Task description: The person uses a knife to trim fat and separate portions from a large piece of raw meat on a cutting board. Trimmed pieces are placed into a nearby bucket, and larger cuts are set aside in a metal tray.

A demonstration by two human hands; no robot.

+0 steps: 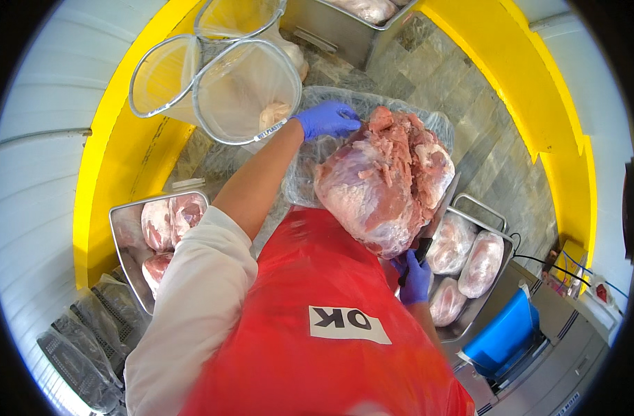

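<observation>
A large piece of raw meat (372,184), pink with whitish fat and a ragged cut top, rests on a surface covered with clear plastic (304,166) in front of me. My left hand (327,119), in a blue glove, reaches to the meat's far left edge with its fingers stretched out. They touch or nearly touch it. Close to the meat's near right side, my right hand (415,279), also gloved, is closed around the black handle of a knife (442,211). Its blade points away from me along the meat's right side, partly hidden.
Metal bins with meat pieces stand at left (131,267), right (485,295) and far side (369,41). Beyond my left hand are ring-held clear bags (244,93). A blue object (504,333) and cables sit at lower right. Dark perforated crates (88,340) are at lower left.
</observation>
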